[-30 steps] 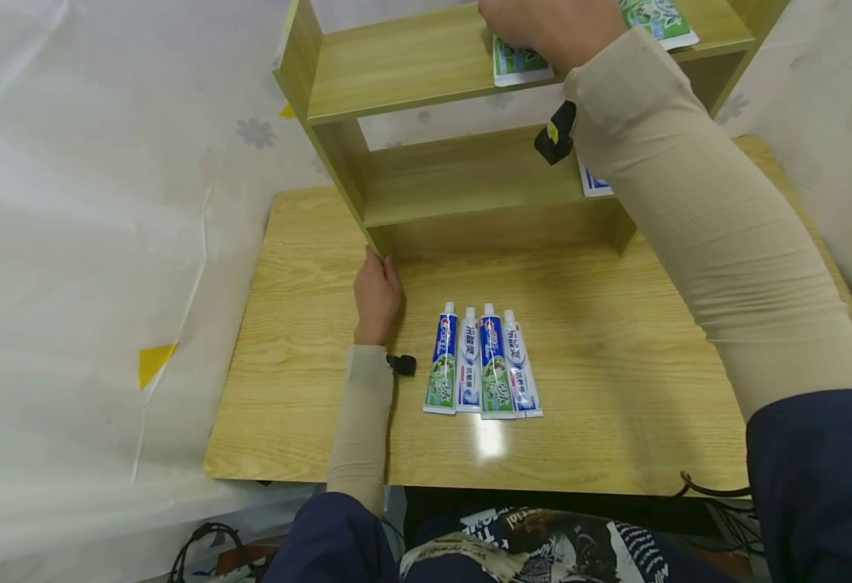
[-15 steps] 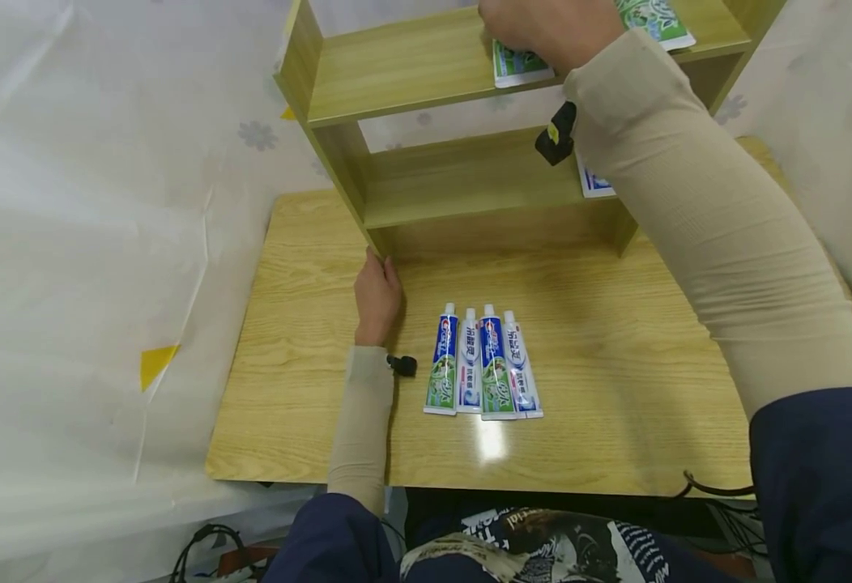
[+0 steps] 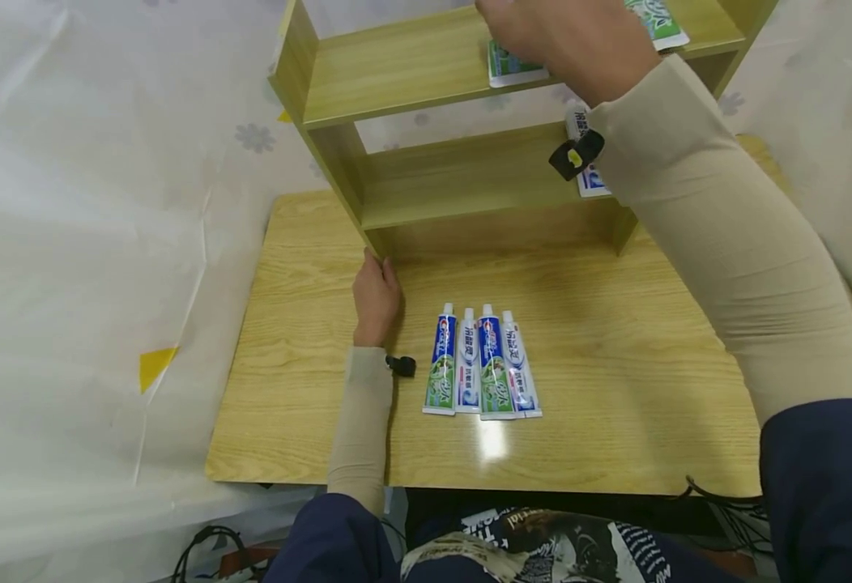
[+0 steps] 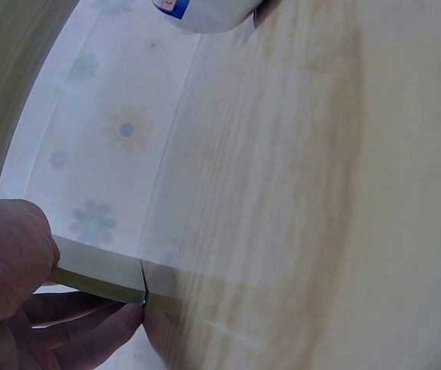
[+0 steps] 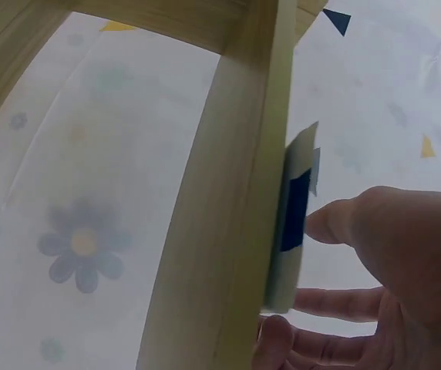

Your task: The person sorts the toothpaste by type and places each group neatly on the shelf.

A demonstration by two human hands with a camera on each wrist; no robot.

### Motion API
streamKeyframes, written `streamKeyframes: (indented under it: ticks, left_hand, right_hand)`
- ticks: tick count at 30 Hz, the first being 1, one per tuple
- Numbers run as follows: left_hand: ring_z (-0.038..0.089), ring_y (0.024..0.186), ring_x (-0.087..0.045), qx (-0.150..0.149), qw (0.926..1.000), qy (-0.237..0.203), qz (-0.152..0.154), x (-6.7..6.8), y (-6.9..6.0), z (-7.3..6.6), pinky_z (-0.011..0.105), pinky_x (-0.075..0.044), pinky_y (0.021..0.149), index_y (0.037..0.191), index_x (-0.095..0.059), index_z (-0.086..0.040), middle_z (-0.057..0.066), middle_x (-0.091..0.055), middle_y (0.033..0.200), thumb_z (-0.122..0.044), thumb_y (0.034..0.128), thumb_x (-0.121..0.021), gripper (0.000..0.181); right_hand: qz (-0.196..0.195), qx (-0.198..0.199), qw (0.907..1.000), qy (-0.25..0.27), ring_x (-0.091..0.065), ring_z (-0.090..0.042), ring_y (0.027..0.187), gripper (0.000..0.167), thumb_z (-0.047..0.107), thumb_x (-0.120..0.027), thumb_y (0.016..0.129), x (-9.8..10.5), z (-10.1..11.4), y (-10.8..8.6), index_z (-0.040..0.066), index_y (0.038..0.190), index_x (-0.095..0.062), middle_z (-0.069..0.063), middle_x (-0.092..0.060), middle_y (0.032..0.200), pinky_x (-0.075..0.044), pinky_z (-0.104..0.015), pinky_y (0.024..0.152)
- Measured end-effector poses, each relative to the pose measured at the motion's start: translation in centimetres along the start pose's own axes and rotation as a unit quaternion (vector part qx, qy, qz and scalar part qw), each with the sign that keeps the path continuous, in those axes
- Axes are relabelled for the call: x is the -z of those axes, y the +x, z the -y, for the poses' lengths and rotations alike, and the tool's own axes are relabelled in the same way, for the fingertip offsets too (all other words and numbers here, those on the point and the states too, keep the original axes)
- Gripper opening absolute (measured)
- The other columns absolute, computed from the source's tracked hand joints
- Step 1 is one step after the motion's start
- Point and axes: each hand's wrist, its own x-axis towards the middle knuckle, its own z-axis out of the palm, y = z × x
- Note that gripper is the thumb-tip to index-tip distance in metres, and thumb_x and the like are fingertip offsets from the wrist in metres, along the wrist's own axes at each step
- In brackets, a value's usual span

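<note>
The held-out tube lies on the upper shelf of the rack, with its white near end at the front edge of the board. The right hand is above it and covers its far part. In the right wrist view, the thumb is at the edge of this tube and the other fingers are on its other side; I cannot tell if they pinch it or only touch it.

The left hand is well apart from the right one, lower and nearer. Its thumb and fingers are clamped on the bottom of the rack's left side.

To the right on the upper shelf lies a green tube, partly out of the view. On the lower shelf, a white tube is partly hidden behind the right wrist and its black camera.

Nearer, on the table, four tubes lie side by side, caps to the far side. From left to right, blue-green ones alternate with white ones. A black camera is also on the left wrist. Behind the rack is a wall with flowers, and yellow tape is on the pale sheet at left.
</note>
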Motion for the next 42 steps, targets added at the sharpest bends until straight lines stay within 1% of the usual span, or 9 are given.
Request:
streamKeyframes:
  ticks: [6,9,12,14,17,19,27,33,42]
  left_hand:
    - [0.045,0.092,-0.076,-0.001,1.0000,0.001,0.001,0.1,0.2,0.2,0.057,-0.062,0.077,0.149,-0.052,0.006,0.026,-0.074,0.103,-0.034,0.1196,-0.036,0.052]
    - [0.045,0.091,-0.076,0.004,1.0000,-0.001,0.001,0.2,0.2,0.2,0.056,-0.062,0.078,0.152,-0.050,0.008,0.027,-0.074,0.103,-0.033,0.1196,-0.037,0.053]
    - [0.047,0.093,-0.076,0.013,0.9999,-0.007,0.005,0.3,0.1,0.1,0.058,-0.061,0.079,0.152,-0.050,0.008,0.029,-0.074,0.104,-0.031,0.1193,-0.039,0.052]
    - [0.048,0.095,-0.076,0.018,0.9997,-0.012,0.006,0.4,0.1,0.0,0.058,-0.061,0.080,0.150,-0.052,0.007,0.029,-0.074,0.105,-0.031,0.1191,-0.040,0.050]
    - [0.047,0.091,-0.075,0.025,0.9995,-0.020,0.008,1.0,0.1,-0.5,0.058,-0.060,0.078,0.147,-0.054,0.007,0.029,-0.073,0.102,-0.029,0.1184,-0.043,0.047]
    - [0.045,0.087,-0.074,0.026,0.9994,-0.021,0.008,1.0,0.1,-0.5,0.056,-0.059,0.075,0.146,-0.055,0.007,0.027,-0.073,0.099,-0.029,0.1183,-0.044,0.046]
    - [0.038,0.080,-0.073,0.013,0.9999,-0.004,0.006,0.4,0.5,0.6,0.054,-0.059,0.070,0.141,-0.056,0.001,0.021,-0.072,0.094,-0.036,0.1193,-0.037,0.047]
    - [0.040,0.078,-0.072,0.006,1.0000,0.000,-0.005,0.3,0.5,0.8,0.055,-0.058,0.068,0.133,-0.058,0.002,0.021,-0.070,0.090,-0.035,0.1195,-0.037,0.045]
    - [0.038,0.076,-0.071,0.009,1.0000,0.000,-0.003,0.8,0.5,0.8,0.054,-0.058,0.068,0.133,-0.058,0.002,0.020,-0.069,0.089,-0.036,0.1198,-0.035,0.047]
  right_hand:
    - [-0.086,0.038,0.9954,0.020,-0.024,-0.024,0.167,0.065,0.048,-0.035,0.116,0.2,-0.1,-2.6,0.027,0.176,-0.023,-0.003,-0.018,0.184,-0.009,-0.038,0.139]
    - [-0.107,0.029,0.9935,0.026,-0.028,-0.023,0.166,0.065,0.048,-0.040,0.115,0.0,-0.4,-3.6,0.028,0.175,-0.027,-0.002,-0.023,0.183,-0.013,-0.036,0.138]
    - [-0.138,0.044,0.9893,0.022,-0.048,-0.028,0.147,0.062,0.047,-0.042,0.114,-0.6,-1.0,-4.4,0.024,0.172,-0.036,-0.014,-0.046,0.170,-0.035,-0.036,0.126]
    - [-0.164,0.072,0.9836,0.023,-0.057,-0.029,0.125,0.061,0.046,-0.042,0.114,-1.1,-1.5,-5.0,0.022,0.170,-0.040,-0.021,-0.058,0.153,-0.042,-0.031,0.105]
    - [-0.206,0.116,0.9713,0.025,-0.054,-0.024,0.092,0.061,0.043,-0.043,0.114,-2.1,-2.3,-6.3,0.015,0.168,-0.042,-0.028,-0.065,0.124,-0.032,-0.026,0.079]
    - [-0.220,0.129,0.9664,0.035,-0.051,-0.020,0.086,0.058,0.040,-0.046,0.114,-2.6,-2.6,-7.2,0.011,0.164,-0.048,-0.027,-0.066,0.124,-0.032,-0.023,0.075]
    - [-0.221,0.122,0.9638,0.087,-0.061,-0.033,0.083,0.047,0.034,-0.055,0.112,-4.8,-2.5,-10.6,-0.003,0.140,-0.064,-0.027,-0.066,0.109,-0.038,-0.027,0.079]
    - [-0.223,0.121,0.9611,0.108,-0.060,-0.031,0.079,0.041,0.027,-0.061,0.110,-6.1,-2.6,-11.9,-0.005,0.135,-0.067,-0.025,-0.067,0.103,-0.040,-0.031,0.076]
    - [-0.190,0.093,0.9705,0.115,-0.064,-0.032,0.081,0.035,0.019,-0.065,0.108,-8.3,-2.8,-13.8,-0.002,0.135,-0.068,-0.022,-0.068,0.102,-0.044,-0.035,0.075]
